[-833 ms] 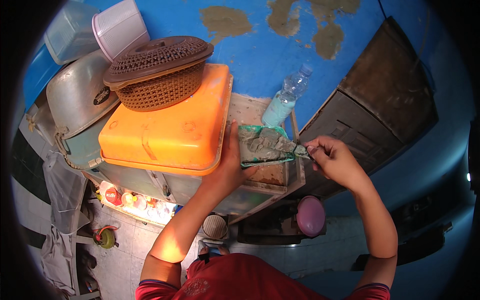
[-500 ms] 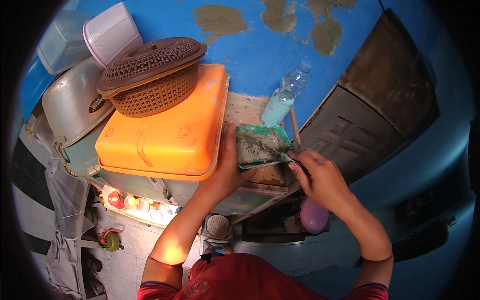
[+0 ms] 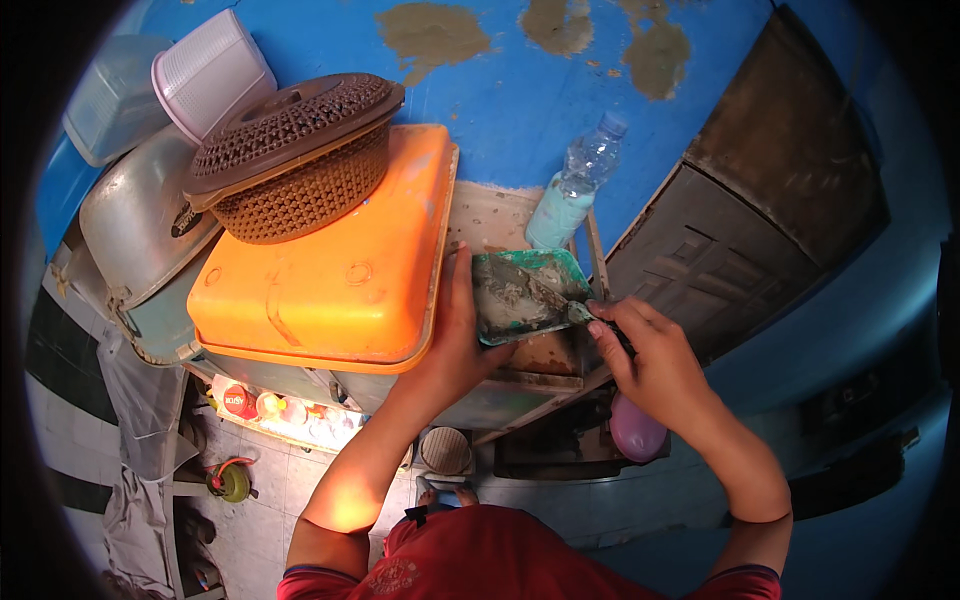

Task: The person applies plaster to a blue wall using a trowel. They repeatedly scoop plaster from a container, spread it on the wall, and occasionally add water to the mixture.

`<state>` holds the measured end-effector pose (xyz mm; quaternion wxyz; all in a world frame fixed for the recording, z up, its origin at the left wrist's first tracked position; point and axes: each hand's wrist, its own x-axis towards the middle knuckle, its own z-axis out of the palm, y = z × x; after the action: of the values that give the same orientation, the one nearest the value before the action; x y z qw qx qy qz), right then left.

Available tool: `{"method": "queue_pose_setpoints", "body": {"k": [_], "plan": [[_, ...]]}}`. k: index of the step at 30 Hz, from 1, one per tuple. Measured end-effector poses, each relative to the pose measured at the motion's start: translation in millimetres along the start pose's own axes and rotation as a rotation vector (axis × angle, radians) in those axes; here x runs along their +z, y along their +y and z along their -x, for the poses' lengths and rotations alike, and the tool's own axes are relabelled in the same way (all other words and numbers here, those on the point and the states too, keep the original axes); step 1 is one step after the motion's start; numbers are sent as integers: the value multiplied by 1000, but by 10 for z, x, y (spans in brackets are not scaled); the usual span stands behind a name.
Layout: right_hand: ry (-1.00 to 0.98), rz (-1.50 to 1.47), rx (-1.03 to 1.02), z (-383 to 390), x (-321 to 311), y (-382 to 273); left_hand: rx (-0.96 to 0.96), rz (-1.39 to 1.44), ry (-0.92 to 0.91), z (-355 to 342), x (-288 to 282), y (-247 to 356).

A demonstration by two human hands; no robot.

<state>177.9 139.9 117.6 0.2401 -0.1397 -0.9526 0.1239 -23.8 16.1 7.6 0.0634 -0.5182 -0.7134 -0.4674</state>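
Note:
A shallow green plastic tray (image 3: 565,262) smeared with wet grey cement stands on the cabinet top. My left hand (image 3: 455,335) steadies its left side, fingers along the edge and thumb at the near corner. Closed round the dark handle of a small trowel (image 3: 578,312) is my right hand (image 3: 645,345), at the tray's right edge. The trowel's blade reaches into the grey cement (image 3: 515,290), which partly covers it. Just behind the tray, a clear plastic bottle (image 3: 575,190) with pale blue-green liquid stands close to the wall.
Left of the tray, an orange plastic box (image 3: 320,300) carries a brown woven-pattern lidded basket (image 3: 300,190). Farther left are a metal pot (image 3: 140,220) and a pale plastic basket (image 3: 215,75). A blue wall (image 3: 510,130) with grey patches rises behind. A purple balloon (image 3: 637,428) is below my right hand.
The trowel's blade has gone lower into the cement and shows less. My right hand has shifted slightly to the right, its grip kept. My left hand stays on the tray; the view has shifted slightly.

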Motion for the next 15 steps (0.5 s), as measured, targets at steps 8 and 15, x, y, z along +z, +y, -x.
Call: {"method": "queue_pose_setpoints", "body": {"k": [8,15], "plan": [[12,67,-59,74,3,33,-15,9,-10,-9,-8,2],[-6,109,-84,97,-35,7,4,-9,-1,-2,-13,7]]}}
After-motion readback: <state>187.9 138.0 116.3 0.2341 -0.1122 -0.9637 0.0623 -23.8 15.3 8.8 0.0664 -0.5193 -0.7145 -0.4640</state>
